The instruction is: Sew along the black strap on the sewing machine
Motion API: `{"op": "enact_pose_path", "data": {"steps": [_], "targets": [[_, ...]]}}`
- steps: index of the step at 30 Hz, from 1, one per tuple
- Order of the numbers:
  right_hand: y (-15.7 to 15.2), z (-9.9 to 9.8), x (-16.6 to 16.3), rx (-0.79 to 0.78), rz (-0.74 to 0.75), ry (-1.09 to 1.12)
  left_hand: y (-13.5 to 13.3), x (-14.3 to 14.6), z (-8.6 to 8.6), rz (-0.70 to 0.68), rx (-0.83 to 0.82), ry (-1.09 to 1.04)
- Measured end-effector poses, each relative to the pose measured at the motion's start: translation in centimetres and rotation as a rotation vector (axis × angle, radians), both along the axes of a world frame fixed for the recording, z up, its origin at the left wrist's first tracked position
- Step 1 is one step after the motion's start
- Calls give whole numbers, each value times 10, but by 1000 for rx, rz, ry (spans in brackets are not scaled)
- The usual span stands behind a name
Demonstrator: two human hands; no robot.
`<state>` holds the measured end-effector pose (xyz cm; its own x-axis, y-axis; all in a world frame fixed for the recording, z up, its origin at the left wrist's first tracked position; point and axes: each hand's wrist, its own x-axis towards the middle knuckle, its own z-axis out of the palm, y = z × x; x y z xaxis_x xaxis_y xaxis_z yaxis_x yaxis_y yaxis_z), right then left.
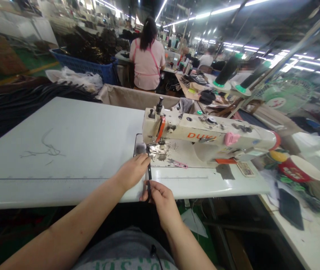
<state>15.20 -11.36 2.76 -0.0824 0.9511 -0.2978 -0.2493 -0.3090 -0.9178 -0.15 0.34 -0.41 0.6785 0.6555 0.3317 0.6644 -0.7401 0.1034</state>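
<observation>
Head view: thin black strip lying on the white table, running from the needle of the sewing machine back to the table's near edge. Left hand resting flat beside the strip near the needle, fingers pressed together, touching it. Right hand at the edge, grip pinching the strip's near end. Best to keep the strip straight and lightly tight, feed slowly, and hold fingertips away from the needle. Pink snips just beside.

Readable text: one brand mark

The sewing machine is showing orange letters "DUKU" on its arm; the red cup's print is staying too blurred.
</observation>
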Motion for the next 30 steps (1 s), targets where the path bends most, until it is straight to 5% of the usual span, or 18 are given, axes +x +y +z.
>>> {"op": "enact_pose_path", "data": {"steps": [4, 10, 16, 23, 30], "targets": [[-1, 6, -1, -67, -1, 77, -1, 0, 2, 13, 25, -5], [-21, 3, 2, -192, 95, -107, -1, 1, -1, 43, 91, -52], [-44, -7, 14, 50, 52, -457, -1, 2, -2, 27, 25, -51], [-43, -3, 14, -32, 238, -221, -1, 3, -1, 65, 35, -148], [-43, -2, 17, 110, 213, -149, -2, 1, -4, 11, 120, -67]]}}
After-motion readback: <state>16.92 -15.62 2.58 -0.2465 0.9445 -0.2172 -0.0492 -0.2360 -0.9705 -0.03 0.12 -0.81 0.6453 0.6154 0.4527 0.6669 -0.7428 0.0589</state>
